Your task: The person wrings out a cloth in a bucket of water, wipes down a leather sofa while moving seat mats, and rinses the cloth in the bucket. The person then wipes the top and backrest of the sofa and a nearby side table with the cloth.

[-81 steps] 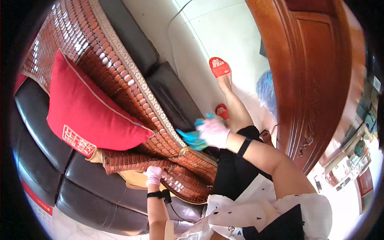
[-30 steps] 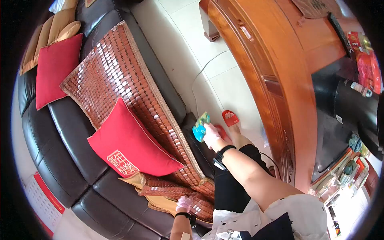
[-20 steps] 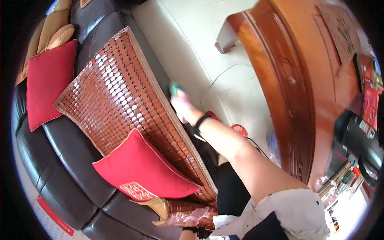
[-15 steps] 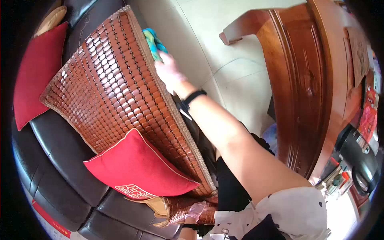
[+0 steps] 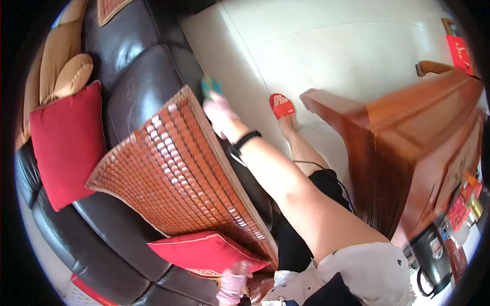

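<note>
My right hand (image 5: 220, 116), in a thin pink glove, reaches forward and is closed on a blue-green cloth (image 5: 210, 86). It is at the edge of a brown bamboo-tile seat mat (image 5: 173, 158) lying on the black leather sofa (image 5: 148, 66). My left hand (image 5: 233, 286), also in a pink glove, is at the bottom, beside the lower edge of a red cushion (image 5: 209, 250) on the mat. Motion smears its fingers, so their grip does not show.
Another red cushion (image 5: 69, 145) and a round tan pillow (image 5: 75, 74) lie along the sofa's back. To the right stands a carved wooden table (image 5: 377, 153), with a black kettle (image 5: 431, 257) near its lower end. My foot wears a red slipper (image 5: 282, 106) on the tiled floor.
The view has swung, bringing more sofa, floor and my slippered foot into sight. My right hand still holds the cloth at the mat's edge. My left hand has moved from the mat up to the cushion.
</note>
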Demonstrator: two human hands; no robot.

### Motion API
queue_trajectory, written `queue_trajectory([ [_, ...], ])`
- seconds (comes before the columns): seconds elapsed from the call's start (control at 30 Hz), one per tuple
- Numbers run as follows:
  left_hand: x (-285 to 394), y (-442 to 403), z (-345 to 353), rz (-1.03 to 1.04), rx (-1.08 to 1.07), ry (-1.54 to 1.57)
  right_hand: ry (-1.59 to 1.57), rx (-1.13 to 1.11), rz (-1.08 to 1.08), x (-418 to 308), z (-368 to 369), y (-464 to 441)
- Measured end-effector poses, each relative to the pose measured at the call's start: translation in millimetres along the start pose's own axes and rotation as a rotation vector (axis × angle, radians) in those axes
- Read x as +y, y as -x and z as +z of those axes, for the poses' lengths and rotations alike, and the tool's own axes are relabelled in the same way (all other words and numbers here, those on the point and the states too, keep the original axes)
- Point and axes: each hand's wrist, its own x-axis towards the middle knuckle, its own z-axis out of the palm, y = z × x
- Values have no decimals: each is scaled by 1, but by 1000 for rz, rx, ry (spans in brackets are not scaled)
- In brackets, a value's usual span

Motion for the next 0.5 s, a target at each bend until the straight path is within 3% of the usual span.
queue_trajectory([
  [0.03,42,2,-23,142,160,200,-117,-106,-249,-53,17,-5],
  [0.07,74,4,-44,284,316,392,5,-160,-578,-68,36,-33],
  [0.13,113,-15,-82,542,594,287,205,99,-995,-57,37,-36],
  [0.2,146,-41,-119,660,796,100,-189,-37,-607,-15,19,-30],
  [0.23,172,-45,-144,673,807,-204,-327,-103,-246,23,2,-28],
  [0.33,207,-88,-199,620,883,-287,355,113,223,160,-51,17],
  [0.37,215,-102,-216,618,880,-309,950,-313,307,211,-67,23],
  [0.4,221,-117,-230,553,916,-372,1460,-782,144,260,-83,28],
  [0.43,226,-129,-240,486,951,-432,1422,-895,273,224,-79,32],
  [0.5,239,-147,-252,397,920,-486,1373,-842,237,185,-79,8],
])
